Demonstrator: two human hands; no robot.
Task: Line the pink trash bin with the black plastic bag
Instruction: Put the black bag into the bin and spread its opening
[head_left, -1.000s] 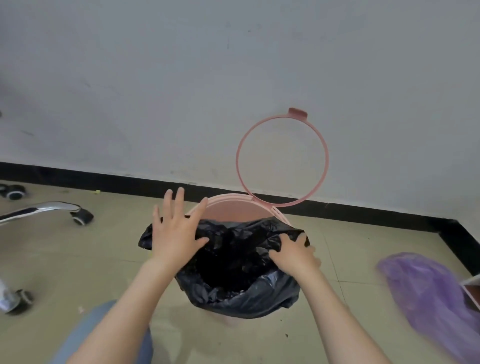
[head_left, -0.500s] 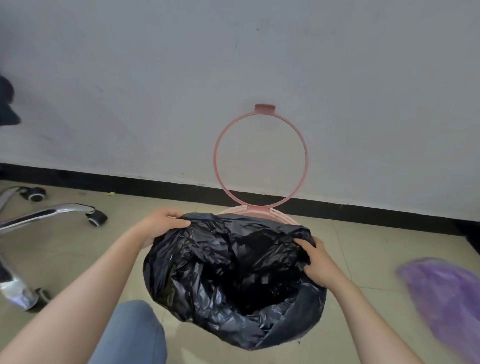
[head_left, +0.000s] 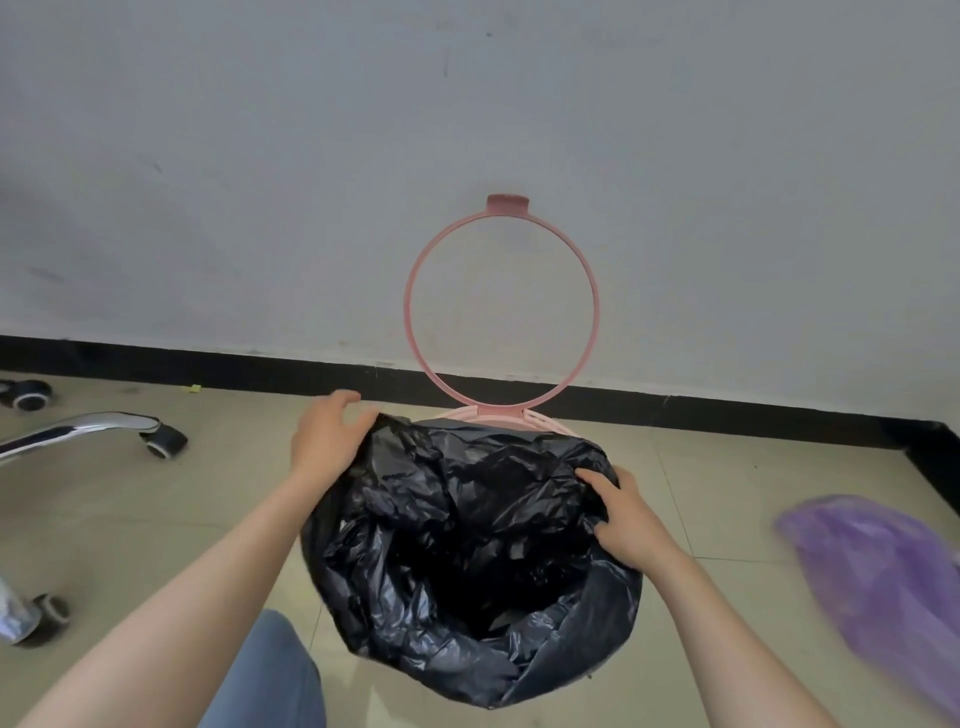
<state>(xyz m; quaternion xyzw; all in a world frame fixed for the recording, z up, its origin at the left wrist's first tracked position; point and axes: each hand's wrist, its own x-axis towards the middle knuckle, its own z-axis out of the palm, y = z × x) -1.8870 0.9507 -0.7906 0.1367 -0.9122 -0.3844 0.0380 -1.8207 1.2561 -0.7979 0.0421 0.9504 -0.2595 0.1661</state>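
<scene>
- The black plastic bag (head_left: 467, 540) sits in the pink trash bin (head_left: 488, 417) on the tiled floor (head_left: 156, 519), its mouth spread wide and its crumpled edge draped over the near and side rim, so only a strip of pink rim shows at the far side.
- Our left hand (head_left: 327, 441) is at the bag's far-left edge; the fingers (head_left: 340, 400) curl loosely over the plastic, though we cannot tell whether they pinch it or only rest on it.
- Our right hand (head_left: 628, 519) lies on the bag's right edge, fingers bent and pressing into the plastic, gripping a fold of it.
- The bin's pink ring frame (head_left: 501, 306) is flipped upright at the far rim, against the grey wall (head_left: 467, 130).
- A blurred purple plastic bag (head_left: 883, 577) lies on the floor to the right, well apart from the bin.
- A chrome chair base with castors (head_left: 98, 431) stands on the left.
- A knee in blue fabric (head_left: 270, 675) shows at the near edge.
</scene>
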